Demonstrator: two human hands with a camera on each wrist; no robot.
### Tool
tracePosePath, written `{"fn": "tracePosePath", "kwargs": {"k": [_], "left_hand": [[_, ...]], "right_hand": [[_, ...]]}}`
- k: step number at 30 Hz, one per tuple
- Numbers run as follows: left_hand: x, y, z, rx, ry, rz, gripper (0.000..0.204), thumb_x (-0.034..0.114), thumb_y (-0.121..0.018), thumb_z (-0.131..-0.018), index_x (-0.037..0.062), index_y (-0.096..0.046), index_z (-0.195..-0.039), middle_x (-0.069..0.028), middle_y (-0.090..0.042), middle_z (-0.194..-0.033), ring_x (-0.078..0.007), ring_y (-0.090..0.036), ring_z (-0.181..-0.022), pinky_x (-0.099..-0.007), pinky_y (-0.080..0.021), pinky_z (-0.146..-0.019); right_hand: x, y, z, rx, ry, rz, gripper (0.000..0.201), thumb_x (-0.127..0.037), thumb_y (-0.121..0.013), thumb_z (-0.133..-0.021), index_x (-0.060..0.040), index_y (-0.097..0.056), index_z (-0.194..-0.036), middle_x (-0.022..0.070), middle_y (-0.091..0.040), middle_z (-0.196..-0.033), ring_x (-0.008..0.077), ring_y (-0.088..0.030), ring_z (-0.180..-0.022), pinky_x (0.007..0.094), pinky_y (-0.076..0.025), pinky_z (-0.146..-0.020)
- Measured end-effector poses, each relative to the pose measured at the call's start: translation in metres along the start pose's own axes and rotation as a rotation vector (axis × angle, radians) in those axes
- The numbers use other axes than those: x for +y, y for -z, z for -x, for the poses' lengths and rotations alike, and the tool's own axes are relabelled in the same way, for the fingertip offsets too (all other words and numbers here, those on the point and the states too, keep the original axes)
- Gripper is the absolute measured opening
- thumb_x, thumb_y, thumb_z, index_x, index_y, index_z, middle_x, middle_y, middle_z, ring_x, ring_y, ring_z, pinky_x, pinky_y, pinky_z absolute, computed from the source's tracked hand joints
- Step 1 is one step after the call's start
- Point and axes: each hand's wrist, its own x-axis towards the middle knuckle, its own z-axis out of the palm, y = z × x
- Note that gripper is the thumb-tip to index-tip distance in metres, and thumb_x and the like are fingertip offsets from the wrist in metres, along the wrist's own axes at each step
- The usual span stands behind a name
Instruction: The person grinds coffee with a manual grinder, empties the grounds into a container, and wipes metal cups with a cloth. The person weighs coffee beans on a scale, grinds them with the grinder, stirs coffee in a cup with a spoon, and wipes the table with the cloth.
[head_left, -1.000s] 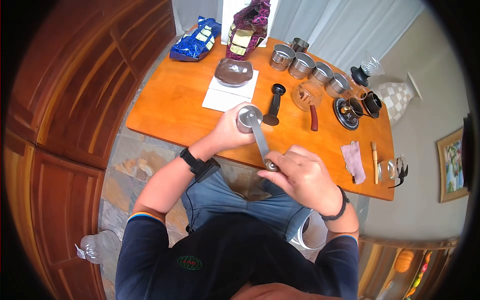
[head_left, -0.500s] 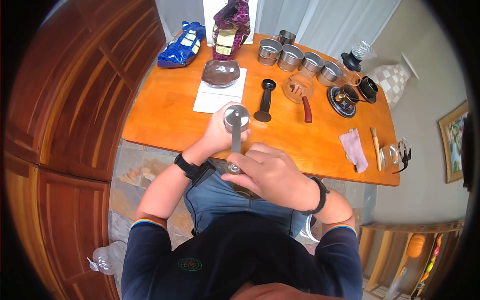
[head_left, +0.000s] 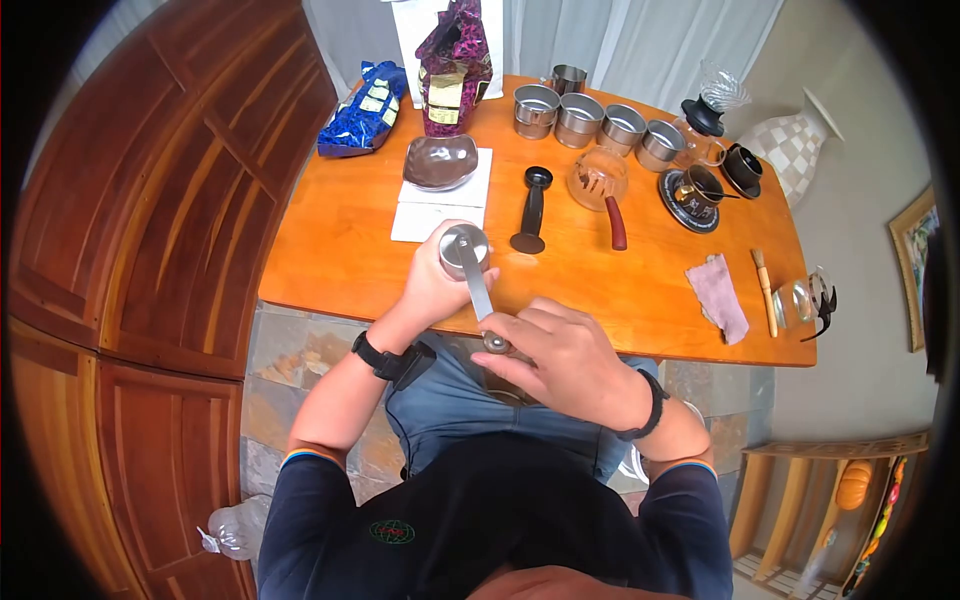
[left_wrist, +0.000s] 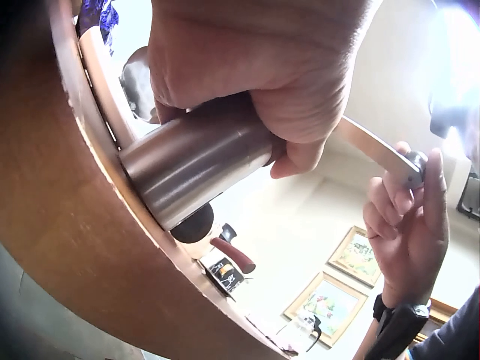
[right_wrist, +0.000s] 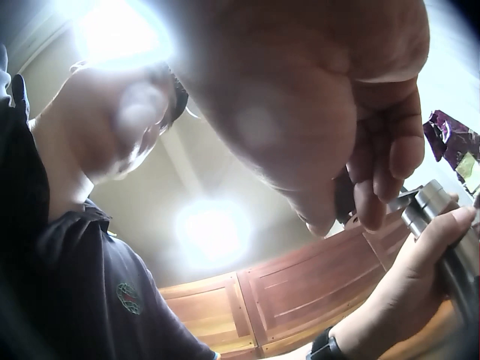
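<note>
A steel hand coffee grinder (head_left: 464,250) is held by my left hand (head_left: 430,285) over the table's front edge, its fingers wrapped round the cylinder. In the left wrist view the shiny grinder body (left_wrist: 199,165) slants down beside the table edge. From its top the flat crank arm (head_left: 478,292) reaches toward me. My right hand (head_left: 570,365) pinches the crank knob (head_left: 495,342) between thumb and fingers. On the table ahead of the hands lie a black double-ended scoop (head_left: 534,210) and a white scale (head_left: 440,222) bearing a brown dish (head_left: 441,163).
Blue (head_left: 365,110) and purple (head_left: 455,75) bags stand at the back left of the wooden table (head_left: 350,260). Several steel cups (head_left: 579,120) line the back. To the right are a red-handled glass pot (head_left: 598,180), a cup on a saucer, a pink cloth (head_left: 717,300) and a brush (head_left: 765,292).
The crank arm has swung from pointing lower right, to straight toward me, then slightly right again, my right hand moving with its knob. The left hand keeps its grip; the head view has shifted.
</note>
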Motion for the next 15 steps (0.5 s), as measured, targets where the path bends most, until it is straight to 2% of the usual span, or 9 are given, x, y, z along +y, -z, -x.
{"fn": "tracePosePath", "kwargs": {"k": [3, 5, 15], "left_hand": [[0.0012, 0.0017, 0.0008, 0.026, -0.039, -0.023, 0.047, 0.010, -0.086, -0.074, 0.0038, -0.058, -0.111, -0.0031, -0.068, -0.095, -0.0097, -0.063, -0.090, -0.0276, -0.053, -0.081], [0.0000, 0.0038, 0.0012, 0.070, -0.135, -0.158, 0.049, 0.010, -0.087, -0.073, 0.0035, -0.058, -0.111, -0.0032, -0.067, -0.095, -0.0095, -0.062, -0.089, -0.0278, -0.053, -0.080], [-0.0050, -0.0043, 0.0047, 0.236, -0.161, -0.135, 0.048, 0.009, -0.086, -0.073, 0.0030, -0.059, -0.112, -0.0040, -0.066, -0.095, -0.0102, -0.062, -0.087, -0.0282, -0.053, -0.080]], "right_hand": [[0.0041, 0.0039, 0.0044, 0.013, -0.050, 0.013, 0.027, -0.018, -0.081, -0.081, -0.0070, -0.069, -0.103, 0.0058, -0.061, -0.071, 0.0238, -0.060, -0.068, 0.0354, -0.048, -0.059], [0.0060, 0.0069, 0.0055, 0.077, -0.097, -0.004, 0.027, -0.014, -0.082, -0.081, -0.0064, -0.070, -0.104, 0.0061, -0.061, -0.071, 0.0231, -0.060, -0.065, 0.0344, -0.048, -0.058], [0.0099, 0.0079, 0.0026, 0.114, -0.129, 0.018, 0.027, -0.007, -0.080, -0.081, -0.0044, -0.068, -0.106, 0.0077, -0.057, -0.071, 0.0221, -0.058, -0.061, 0.0330, -0.046, -0.056]]}}
